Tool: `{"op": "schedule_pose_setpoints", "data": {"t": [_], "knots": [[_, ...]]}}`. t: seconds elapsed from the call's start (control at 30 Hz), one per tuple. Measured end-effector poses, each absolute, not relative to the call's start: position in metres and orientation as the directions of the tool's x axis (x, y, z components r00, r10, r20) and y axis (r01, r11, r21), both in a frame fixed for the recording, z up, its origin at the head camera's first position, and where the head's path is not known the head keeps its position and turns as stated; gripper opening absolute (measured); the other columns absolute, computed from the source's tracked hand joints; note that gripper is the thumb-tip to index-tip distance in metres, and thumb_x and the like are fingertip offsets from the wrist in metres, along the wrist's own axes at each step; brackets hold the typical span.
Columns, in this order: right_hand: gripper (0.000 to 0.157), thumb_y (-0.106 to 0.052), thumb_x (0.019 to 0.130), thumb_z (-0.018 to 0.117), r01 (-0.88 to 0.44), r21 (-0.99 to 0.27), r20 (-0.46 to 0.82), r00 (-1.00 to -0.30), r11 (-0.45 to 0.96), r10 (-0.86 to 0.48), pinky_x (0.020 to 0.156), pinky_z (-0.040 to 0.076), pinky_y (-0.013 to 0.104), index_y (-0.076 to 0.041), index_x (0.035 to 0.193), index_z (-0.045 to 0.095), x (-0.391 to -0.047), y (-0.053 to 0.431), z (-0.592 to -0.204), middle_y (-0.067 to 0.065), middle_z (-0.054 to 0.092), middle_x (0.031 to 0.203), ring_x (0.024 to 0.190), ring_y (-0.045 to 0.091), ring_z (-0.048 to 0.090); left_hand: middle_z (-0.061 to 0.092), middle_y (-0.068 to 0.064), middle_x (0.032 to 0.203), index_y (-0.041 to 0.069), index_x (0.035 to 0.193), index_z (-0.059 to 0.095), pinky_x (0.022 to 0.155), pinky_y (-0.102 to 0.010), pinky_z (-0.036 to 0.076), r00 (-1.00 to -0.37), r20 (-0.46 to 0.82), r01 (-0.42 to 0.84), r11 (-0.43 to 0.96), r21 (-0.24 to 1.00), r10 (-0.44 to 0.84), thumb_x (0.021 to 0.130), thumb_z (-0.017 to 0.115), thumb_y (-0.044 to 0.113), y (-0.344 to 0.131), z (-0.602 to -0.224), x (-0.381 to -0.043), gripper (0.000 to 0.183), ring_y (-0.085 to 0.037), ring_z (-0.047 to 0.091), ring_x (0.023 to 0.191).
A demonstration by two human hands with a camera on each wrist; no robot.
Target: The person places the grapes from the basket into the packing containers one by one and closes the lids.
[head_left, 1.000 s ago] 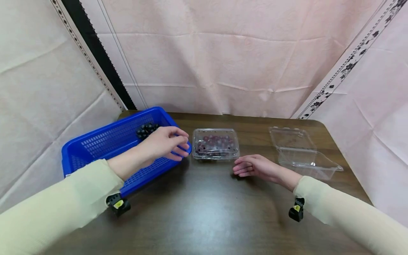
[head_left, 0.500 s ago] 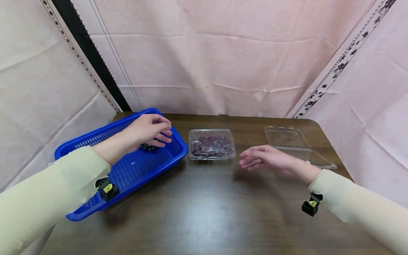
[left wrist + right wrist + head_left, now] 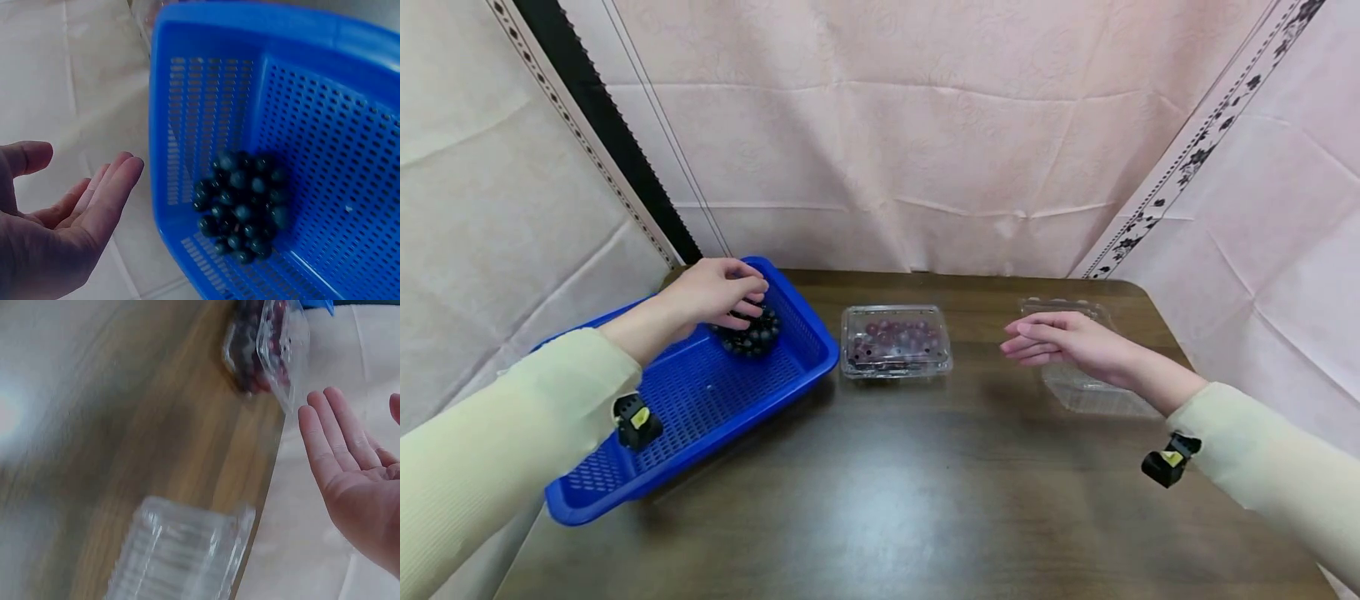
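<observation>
My left hand [image 3: 718,292] hovers over the far end of the blue basket [image 3: 700,446], fingers loosely bent and holding nothing. Below it in the basket lies a bunch of dark grapes [image 3: 756,335], seen whole in the left wrist view, where the bunch [image 3: 240,206] sits in a corner apart from the fingers. At the right, my right hand [image 3: 1075,340] is raised with relaxed fingers and nothing in them. Partly hidden behind it, an open clear plastic box [image 3: 1093,396] lies on the table. That box [image 3: 181,550] also shows in the right wrist view.
Between the hands stands a closed clear box [image 3: 895,342] with reddish grapes inside. Everything is on a dark wooden table [image 3: 910,492]. Pale cloth [image 3: 880,167] hangs behind it and at both sides.
My left hand has moved left and back from the basket's right edge to over the dark grapes. My right hand has moved right and up, away from the closed box to in front of the open one.
</observation>
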State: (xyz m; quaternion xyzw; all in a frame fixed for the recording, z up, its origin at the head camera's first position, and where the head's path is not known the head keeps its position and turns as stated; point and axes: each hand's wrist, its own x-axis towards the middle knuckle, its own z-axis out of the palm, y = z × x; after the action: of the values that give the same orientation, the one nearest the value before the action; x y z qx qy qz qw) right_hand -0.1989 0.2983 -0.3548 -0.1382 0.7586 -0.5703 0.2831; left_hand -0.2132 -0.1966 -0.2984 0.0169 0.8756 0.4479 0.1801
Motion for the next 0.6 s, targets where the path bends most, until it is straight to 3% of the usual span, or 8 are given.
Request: {"op": "schedule_pose_setpoints", "data": {"t": [0.33,0.5,0.6], "knots": [[0.052,-0.026,0.103,0.045,0.104,-0.931,-0.266,-0.850,0.350,-0.455,0.095,0.052,0.039,0.011,0.138,0.036,-0.203,0.337,-0.348,0.017,0.062,0.126,0.114,0.029,0.062,0.052,-0.026,0.132,-0.001,0.137,0.041,0.087,-0.042,0.057,-0.946,-0.280,-0.092,0.689,0.719,0.166,0.100,0.049,0.038,-0.221,-0.318,-0.226,0.054,-0.036,0.059,0.114],[0.053,-0.027,0.103,0.046,0.079,-0.916,-0.243,-0.889,0.393,-0.388,0.094,0.053,0.039,0.013,0.136,0.035,-0.204,0.355,-0.344,0.011,0.067,0.120,0.109,0.022,0.065,0.055,-0.026,0.125,-0.001,0.137,0.042,0.079,-0.042,0.060,-0.971,-0.203,-0.028,0.790,0.612,0.123,0.099,0.049,0.043,-0.233,-0.330,-0.233,0.058,-0.035,0.063,0.103],[0.056,-0.030,0.102,0.048,0.068,-0.895,-0.234,-0.914,0.442,-0.332,0.094,0.054,0.037,0.011,0.138,0.035,-0.205,0.364,-0.343,0.011,0.065,0.123,0.108,0.016,0.066,0.055,-0.028,0.124,-0.002,0.135,0.045,0.082,-0.049,0.056,-0.982,-0.149,0.020,0.845,0.534,0.117,0.098,0.049,0.044,-0.239,-0.336,-0.236,0.059,-0.037,0.061,0.104]]}}
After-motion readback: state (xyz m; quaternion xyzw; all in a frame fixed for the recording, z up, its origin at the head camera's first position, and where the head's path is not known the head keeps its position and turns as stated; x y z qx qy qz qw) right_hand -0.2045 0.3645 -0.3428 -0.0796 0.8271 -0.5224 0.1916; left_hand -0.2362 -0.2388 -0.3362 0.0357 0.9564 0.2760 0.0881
